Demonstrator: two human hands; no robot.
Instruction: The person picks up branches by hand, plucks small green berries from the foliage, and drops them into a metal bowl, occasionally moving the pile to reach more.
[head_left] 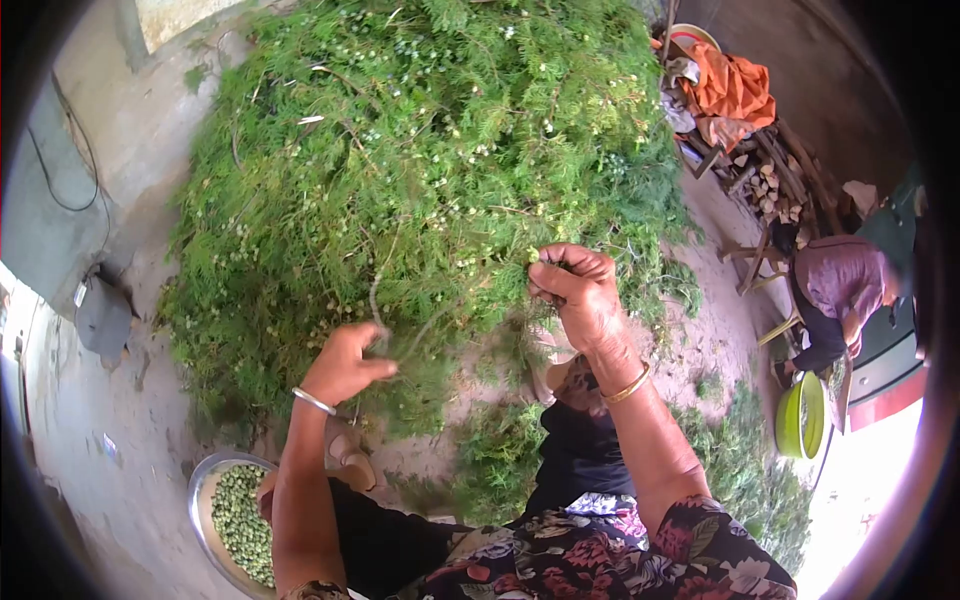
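Observation:
A large heap of green cypress branches (pixel 420 170), dotted with pale berry-like cones, spreads in front of me. My left hand (pixel 345 368) is low at the heap's near side, its fingers curled around the thin stem of a cypress branch (pixel 376 300); the grip is slightly blurred. My right hand (pixel 578 290) is to the right and a little higher, thumb and fingers pinched on a small green cone (pixel 533 256). Down at the left, a metal basin (pixel 203 500) holds many picked green cones (pixel 243 525).
Loose greenery (pixel 490 460) lies around my feet. At right, another person (pixel 840 280) sits bent forward near a lime-green tub (pixel 790 415). Orange cloth (pixel 730 85) covers part of a stack of firewood (pixel 770 190). A grey container (pixel 103 315) stands by the left wall.

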